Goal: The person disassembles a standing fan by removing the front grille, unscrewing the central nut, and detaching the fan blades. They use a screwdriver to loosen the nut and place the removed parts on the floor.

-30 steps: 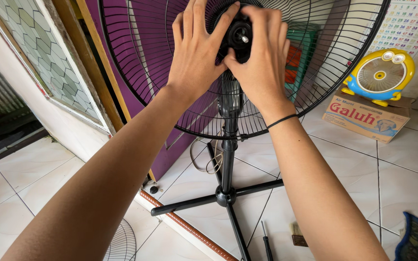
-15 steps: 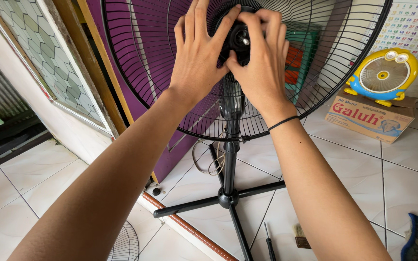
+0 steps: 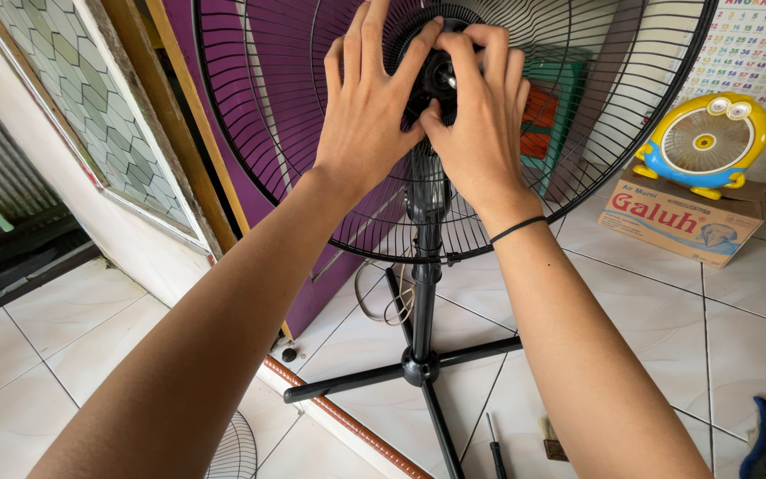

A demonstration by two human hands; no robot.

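Observation:
A black standing fan with its rear wire guard [image 3: 259,133] mounted stands on a cross base [image 3: 420,365] on the tiled floor. Both my hands are at the black hub [image 3: 439,74] in the guard's middle. My left hand [image 3: 370,106] presses fingers around the hub's left side. My right hand [image 3: 480,115], with a black band on the wrist, grips the hub from the right and below. The motor shaft is mostly covered by my fingers.
A loose wire guard [image 3: 234,451] lies on the floor at bottom left. A screwdriver [image 3: 492,443] and a small brush [image 3: 551,439] lie by the base. A small yellow and blue fan [image 3: 704,142] sits on a cardboard box [image 3: 680,217]. A purple door stands behind the fan.
My fingers have shifted slightly around the hub, and the shaft tip seen earlier is now covered. The view has drifted a little.

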